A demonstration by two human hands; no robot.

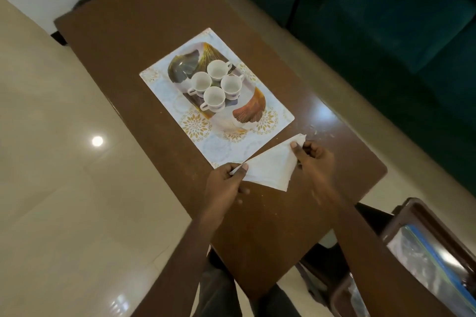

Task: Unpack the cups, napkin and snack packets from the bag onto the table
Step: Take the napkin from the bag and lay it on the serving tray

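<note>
- Head view: the left hand (226,183) pinches the near-left corner of a white napkin (270,167) between thumb and fingers.
- The right hand (315,159) pinches the far-right corner of the napkin in the same way, with the other fingers curled in beside it.
- The napkin is folded to a triangle and stretched between the two hands. Its long edge runs from one pinch to the other, and its third point faces the near side.
- It lies over the brown table (144,33), just beside the near corner of a patterned placemat (195,126). Whether it touches the tabletop cannot be told.
- On the placemat lies a tray (180,67) painted with leaf shapes.
- Four white cups stand upright and close together on the tray: the far cup (215,69), the left cup (201,81), the right cup (230,85) and the near cup (214,98).
- Each cup shows an empty white inside.
- At the lower right, well apart from the napkin, clear plastic with a blue strip (422,257) lies in a dark brown frame (401,216). What it is cannot be told.
- A dark green sofa (386,20) stands beyond the table, and pale glossy floor tiles (64,162) lie to the left.
</note>
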